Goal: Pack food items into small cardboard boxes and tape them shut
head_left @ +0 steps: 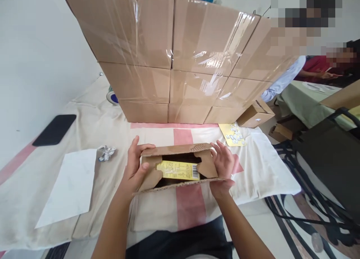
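Between my two hands is a small brown cardboard box [174, 151], its top open toward me. Inside lies a yellow printed packet [177, 169] with a barcode at its right end. My left hand [137, 165] grips the box's left end, thumb over the side flap and fingers along the far edge. At the right end, my right hand [223, 163] holds the box with the fingers behind its far corner and the palm against the side. The box's end flaps are folded partly inward. Its underside is hidden.
Behind the box rises a tall stack of taped cartons [197, 90]. A yellow card [233, 134] and a small carton [255, 113] lie to the right. On the left are a white sheet [69, 186], crumpled stickers [107, 153] and a dark phone [54, 129]. People sit beyond, right.
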The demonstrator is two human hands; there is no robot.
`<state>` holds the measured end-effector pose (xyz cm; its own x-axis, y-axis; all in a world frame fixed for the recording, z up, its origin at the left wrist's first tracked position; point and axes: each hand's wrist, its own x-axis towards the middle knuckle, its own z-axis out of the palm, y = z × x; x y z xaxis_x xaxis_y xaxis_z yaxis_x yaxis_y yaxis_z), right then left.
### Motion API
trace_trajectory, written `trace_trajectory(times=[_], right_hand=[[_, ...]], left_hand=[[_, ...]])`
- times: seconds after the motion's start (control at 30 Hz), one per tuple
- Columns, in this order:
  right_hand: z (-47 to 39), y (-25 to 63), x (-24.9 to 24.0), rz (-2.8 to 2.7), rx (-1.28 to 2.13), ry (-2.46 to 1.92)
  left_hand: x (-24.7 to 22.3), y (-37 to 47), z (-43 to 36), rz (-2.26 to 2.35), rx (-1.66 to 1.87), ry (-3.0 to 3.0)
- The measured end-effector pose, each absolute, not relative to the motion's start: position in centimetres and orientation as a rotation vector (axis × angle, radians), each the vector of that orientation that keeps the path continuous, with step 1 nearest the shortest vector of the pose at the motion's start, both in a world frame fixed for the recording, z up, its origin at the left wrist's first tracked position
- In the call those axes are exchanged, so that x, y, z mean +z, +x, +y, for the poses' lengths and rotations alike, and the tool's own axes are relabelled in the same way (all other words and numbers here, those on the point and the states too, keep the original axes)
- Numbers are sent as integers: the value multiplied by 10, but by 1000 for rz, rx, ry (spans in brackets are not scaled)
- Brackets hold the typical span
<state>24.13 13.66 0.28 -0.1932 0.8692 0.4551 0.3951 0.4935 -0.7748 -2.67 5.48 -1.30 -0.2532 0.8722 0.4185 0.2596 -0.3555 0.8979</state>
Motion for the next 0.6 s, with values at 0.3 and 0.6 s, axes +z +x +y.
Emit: trace_trajectory(times=[0.3,0.6], right_hand=[[132,246,8,-1688,940,-878],[151,245,15,-1623,1102,-814]], left_hand=[[-14,-27,52,1497,1533,1450],[-3,-26,55,1578,1483,1433]])
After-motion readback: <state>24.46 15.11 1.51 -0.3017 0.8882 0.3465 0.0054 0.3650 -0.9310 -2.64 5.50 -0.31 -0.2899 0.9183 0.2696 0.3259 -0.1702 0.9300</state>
